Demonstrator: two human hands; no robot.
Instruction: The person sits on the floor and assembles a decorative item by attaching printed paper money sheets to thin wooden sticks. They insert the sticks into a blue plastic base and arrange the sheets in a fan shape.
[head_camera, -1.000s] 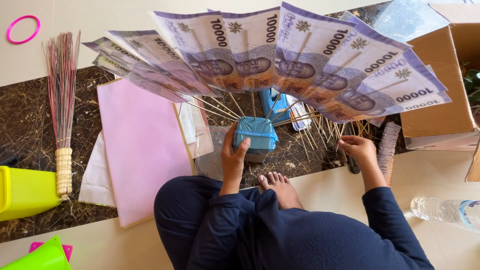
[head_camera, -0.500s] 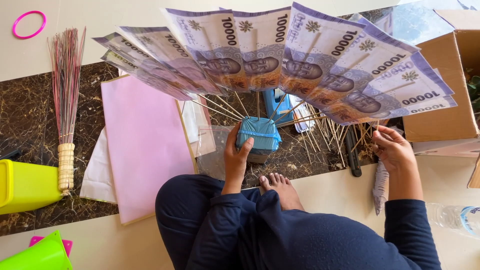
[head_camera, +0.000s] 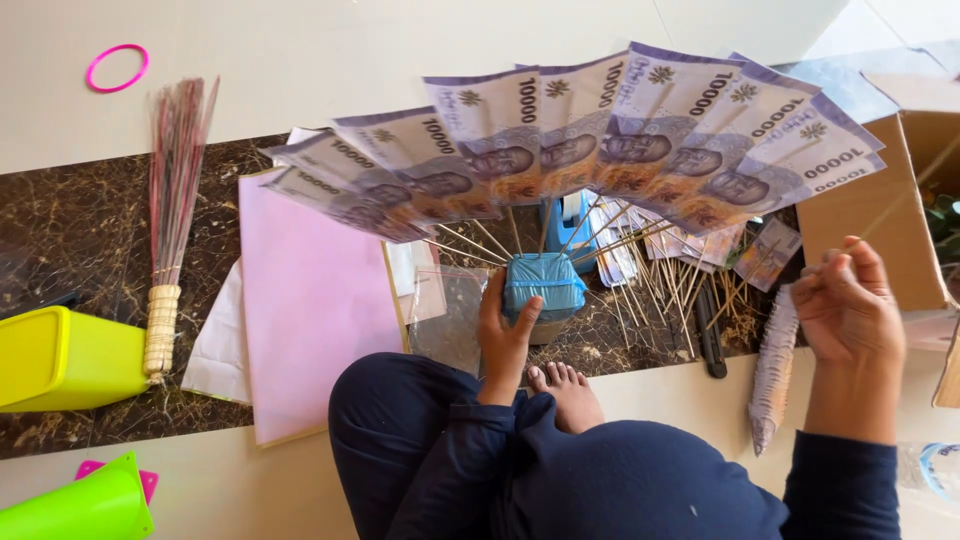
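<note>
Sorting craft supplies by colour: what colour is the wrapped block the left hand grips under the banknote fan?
Light blue: the wrapped block, gripped by the left hand, shows best in the head view.

We count two hands: the left hand (head_camera: 505, 330) with its fingers around one blue-wrapped block (head_camera: 543, 285), the right hand (head_camera: 845, 305) raised well apart from it. Above the left fingers spreads a fan of banknotes (head_camera: 600, 150); we make out about ten, though overlaps hide the exact number. Beside the right fingers stands one cardboard box (head_camera: 870, 210). Far left of the left fingers lie one pink sheet (head_camera: 315, 300), one small broom (head_camera: 170, 220), one pink ring (head_camera: 117, 67) and two lime-green containers (head_camera: 50, 355).
</note>
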